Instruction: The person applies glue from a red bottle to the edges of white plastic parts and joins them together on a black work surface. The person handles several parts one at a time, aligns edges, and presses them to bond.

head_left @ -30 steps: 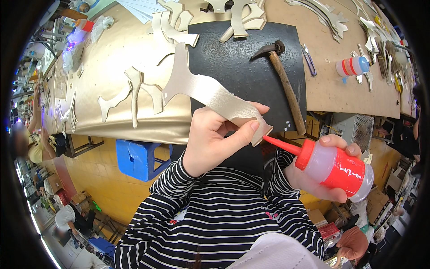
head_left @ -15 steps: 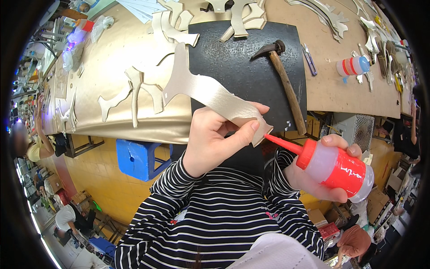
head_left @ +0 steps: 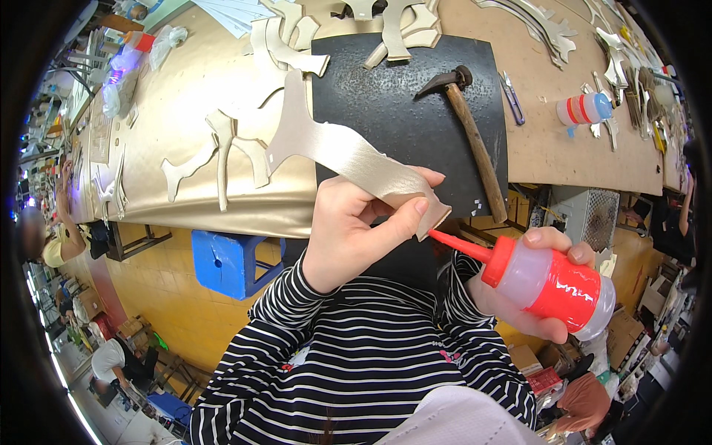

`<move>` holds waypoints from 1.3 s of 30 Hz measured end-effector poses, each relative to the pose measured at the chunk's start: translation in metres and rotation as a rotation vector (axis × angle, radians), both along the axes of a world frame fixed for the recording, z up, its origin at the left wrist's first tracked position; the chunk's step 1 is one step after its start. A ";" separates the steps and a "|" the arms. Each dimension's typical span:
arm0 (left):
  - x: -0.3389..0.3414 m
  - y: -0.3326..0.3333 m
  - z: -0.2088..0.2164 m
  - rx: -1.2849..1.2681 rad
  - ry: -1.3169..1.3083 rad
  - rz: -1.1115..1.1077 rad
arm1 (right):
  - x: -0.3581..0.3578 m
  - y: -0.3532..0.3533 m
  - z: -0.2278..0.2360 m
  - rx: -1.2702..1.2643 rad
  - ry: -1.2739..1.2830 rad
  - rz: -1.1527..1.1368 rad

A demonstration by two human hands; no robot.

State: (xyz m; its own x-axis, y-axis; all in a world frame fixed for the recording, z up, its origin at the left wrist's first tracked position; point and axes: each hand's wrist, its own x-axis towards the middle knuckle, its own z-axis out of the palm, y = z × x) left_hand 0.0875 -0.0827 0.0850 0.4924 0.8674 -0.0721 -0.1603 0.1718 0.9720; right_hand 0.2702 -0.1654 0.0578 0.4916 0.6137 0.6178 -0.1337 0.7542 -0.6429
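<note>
My left hand [head_left: 361, 230] pinches a pale metallic leather piece [head_left: 348, 152] between thumb and fingers, near the piece's lower right end. Its forked end reaches up and left over the black board. My right hand [head_left: 534, 289] is wrapped round a squeeze bottle [head_left: 552, 285] with a red band, a red cap and a long red nozzle [head_left: 456, 243]. The bottle lies tilted, and its nozzle tip is at the lower corner of the leather's cut edge. Whether any glue is coming out is too small to tell.
On the black board [head_left: 356, 81] rests a hammer [head_left: 475, 133]. A utility knife [head_left: 512, 98] and a blue-capped bottle [head_left: 584, 109] lie to the right. More leather pieces [head_left: 222, 152] are on the left and at the back. A blue stool [head_left: 222, 263] stands below the table edge.
My right hand has shifted slightly left with the bottle, so the nozzle tip has slid along the leather's end edge to its lower corner. My left hand has barely moved.
</note>
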 end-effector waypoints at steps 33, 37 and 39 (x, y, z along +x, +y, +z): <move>0.000 0.000 0.000 0.008 -0.004 0.000 | -0.006 0.005 0.006 0.015 0.009 -0.026; -0.001 0.001 0.001 0.006 0.003 -0.012 | -0.006 0.002 0.006 -0.012 0.000 -0.003; -0.001 0.001 0.001 -0.003 0.020 -0.013 | -0.006 0.001 0.006 -0.014 -0.014 0.001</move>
